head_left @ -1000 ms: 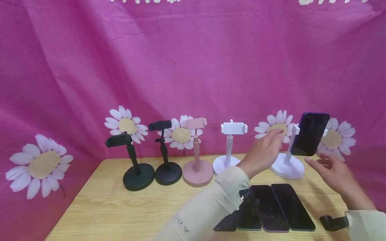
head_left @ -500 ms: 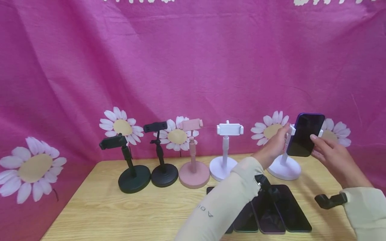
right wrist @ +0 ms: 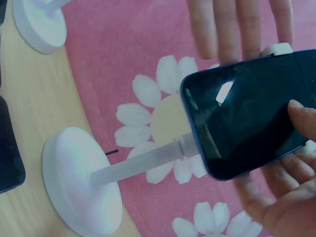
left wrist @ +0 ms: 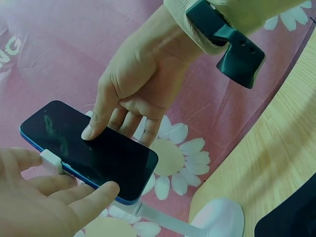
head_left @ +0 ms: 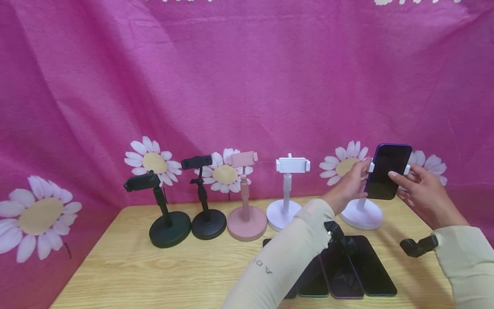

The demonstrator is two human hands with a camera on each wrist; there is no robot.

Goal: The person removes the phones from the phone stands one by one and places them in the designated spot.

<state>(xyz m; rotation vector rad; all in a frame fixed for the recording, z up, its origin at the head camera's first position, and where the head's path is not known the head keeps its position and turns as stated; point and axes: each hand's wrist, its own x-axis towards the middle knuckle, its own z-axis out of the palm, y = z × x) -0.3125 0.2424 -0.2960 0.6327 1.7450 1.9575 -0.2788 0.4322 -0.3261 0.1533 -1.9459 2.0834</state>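
A dark smartphone (head_left: 382, 165) with a blue-purple edge stands nearly upright in the clamp of a white phone stand (head_left: 362, 214), at the right of the head view. My right hand (head_left: 428, 193) pinches the phone's right side, thumb lying on the screen and fingers behind it. On the opposite side, my left hand (head_left: 347, 184) has its fingers extended along the phone's edge. Its fingers (right wrist: 227, 29) reach the edge beside a white clamp end (right wrist: 277, 49) in the right wrist view. The back of the clamp is hidden by the phone.
Several dark phones (head_left: 372, 266) lie side by side on the wooden table (head_left: 166, 274), partly under my left forearm. To the left stand another white stand (head_left: 285, 214), a pink stand (head_left: 247, 223) and two black ones (head_left: 208, 225). A pink-purple flowered cloth (head_left: 247, 86) hangs behind.
My left hand has moved right to the phone's left edge. My right hand has risen from below the phone and now grips its right side. The head view has shifted slightly.
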